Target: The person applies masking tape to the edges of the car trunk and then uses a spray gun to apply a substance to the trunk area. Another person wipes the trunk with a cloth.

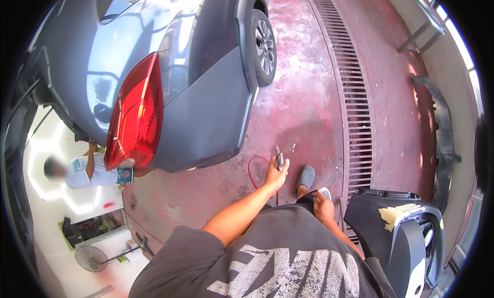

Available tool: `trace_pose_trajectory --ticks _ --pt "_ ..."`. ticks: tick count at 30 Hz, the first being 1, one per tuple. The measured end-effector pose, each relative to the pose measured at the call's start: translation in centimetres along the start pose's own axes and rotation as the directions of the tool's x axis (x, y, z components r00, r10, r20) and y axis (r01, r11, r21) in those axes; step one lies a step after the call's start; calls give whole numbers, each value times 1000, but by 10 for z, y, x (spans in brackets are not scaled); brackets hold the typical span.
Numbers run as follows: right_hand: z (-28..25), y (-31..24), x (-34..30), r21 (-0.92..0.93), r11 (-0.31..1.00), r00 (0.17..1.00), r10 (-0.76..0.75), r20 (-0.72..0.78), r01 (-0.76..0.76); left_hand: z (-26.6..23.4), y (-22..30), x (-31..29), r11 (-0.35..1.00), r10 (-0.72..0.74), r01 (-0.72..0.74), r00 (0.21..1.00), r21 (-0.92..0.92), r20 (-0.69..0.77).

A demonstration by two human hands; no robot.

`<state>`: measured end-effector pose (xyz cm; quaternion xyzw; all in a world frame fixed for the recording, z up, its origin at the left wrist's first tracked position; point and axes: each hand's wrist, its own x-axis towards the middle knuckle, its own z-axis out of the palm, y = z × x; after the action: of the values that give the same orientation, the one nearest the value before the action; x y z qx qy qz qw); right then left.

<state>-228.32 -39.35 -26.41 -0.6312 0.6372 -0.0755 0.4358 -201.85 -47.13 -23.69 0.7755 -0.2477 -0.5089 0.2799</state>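
Left hand: fingers clenched around an air gun, red hose trailing beside them.
Right hand: grip unclear, white disc at fingertips.
Car: beyond the left fingers.

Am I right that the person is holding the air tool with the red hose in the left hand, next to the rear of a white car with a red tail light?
Not quite: the car is grey, not white, as the head view shows. The rest stands: the left hand grips the air tool with the red hose, beside the car's rear and its red tail light.
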Motion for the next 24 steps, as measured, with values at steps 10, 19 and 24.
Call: trace_pose_trajectory --ticks 10,19,24 --pt "25 -174 -86 45 967 892 -249 377 251 -104 -30 -167 855 497 -491 868 167 8" --pt "155 -208 -167 157 772 707 -629 323 616 -234 -128 -292 713 683 -651 729 262 -45" --pt "185 -253 -228 -139 576 584 -729 359 805 -274 -191 -338 725 620 -587 784 360 29"
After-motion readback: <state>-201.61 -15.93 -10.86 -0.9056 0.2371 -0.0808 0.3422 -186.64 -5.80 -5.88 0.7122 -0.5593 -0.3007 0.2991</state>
